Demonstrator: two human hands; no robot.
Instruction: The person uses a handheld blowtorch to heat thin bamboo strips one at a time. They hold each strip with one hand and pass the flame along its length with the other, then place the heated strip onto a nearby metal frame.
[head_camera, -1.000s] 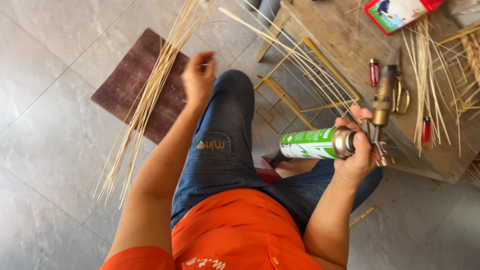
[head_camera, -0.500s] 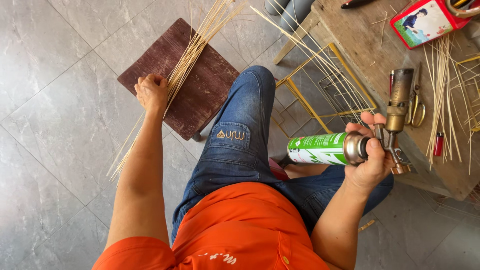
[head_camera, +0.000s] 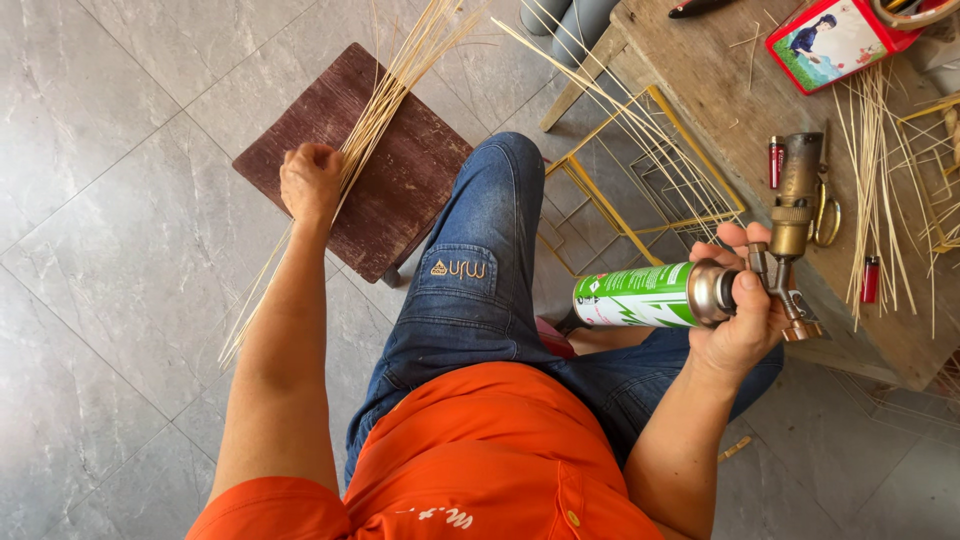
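My left hand (head_camera: 310, 182) is closed around a bundle of thin bamboo strips (head_camera: 385, 100), which lies slanted across a dark brown wooden stool (head_camera: 400, 195) on the floor. My right hand (head_camera: 742, 320) grips a gas torch (head_camera: 795, 215) with a brass nozzle, screwed onto a green and white canister (head_camera: 632, 296) that points left over my knee. I sit in blue jeans and an orange shirt.
A wooden workbench (head_camera: 720, 75) stands at the right with loose bamboo strips (head_camera: 880, 170), two red lighters (head_camera: 870, 278), scissors and a red picture box (head_camera: 835, 40). A yellow wire frame (head_camera: 640, 190) leans by my knee. Grey floor tiles lie to the left.
My left hand has carried the strip bundle leftward, away from my knee and over the stool. The right hand keeps the torch in much the same place.
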